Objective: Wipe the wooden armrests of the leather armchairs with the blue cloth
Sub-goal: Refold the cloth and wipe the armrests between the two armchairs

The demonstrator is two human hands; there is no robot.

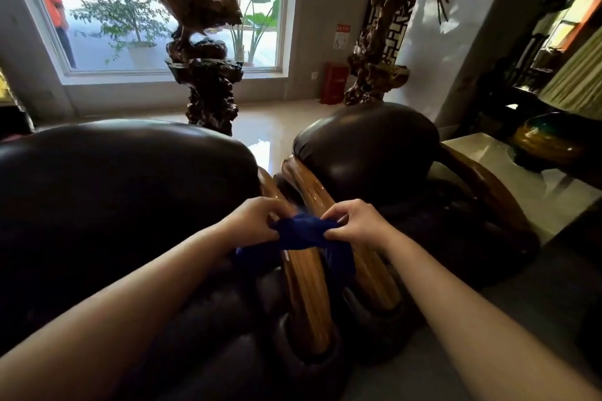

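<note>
Both hands grip the blue cloth above two adjacent wooden armrests: the left hand and right hand pinch its bunched ends with clenched fingers. The cloth's hanging tails cover part of the armrests; the dark leather armchairs lose detail in shadow.

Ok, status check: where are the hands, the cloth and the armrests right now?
Left hand and right hand both pinch the dark blue cloth. Cloth bunched over two glossy wooden armrests. Nothing in the way.
</note>
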